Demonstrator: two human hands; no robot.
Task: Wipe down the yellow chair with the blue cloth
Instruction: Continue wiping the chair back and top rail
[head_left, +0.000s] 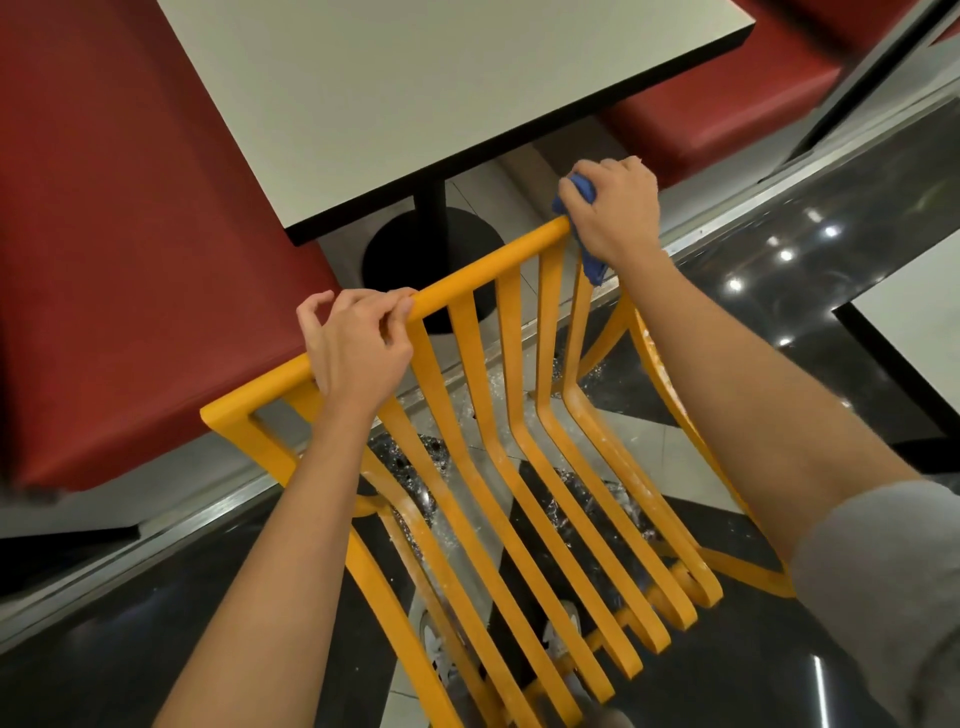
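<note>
Head view: our left hand (358, 345) grips the yellow chair's (519, 467) top rail, while our right hand (613, 213) clutches the blue cloth (579, 193) against the rail's far end, near the tabletop (415, 83).

A glossy dark floor (810, 218) with pale tile sections fills the lower and right frame. On it stand the yellow chair (524, 467) at centre, the round black base (405, 254) of a white table (415, 93) above it, and red benches (114, 249) at upper left and upper right.
</note>
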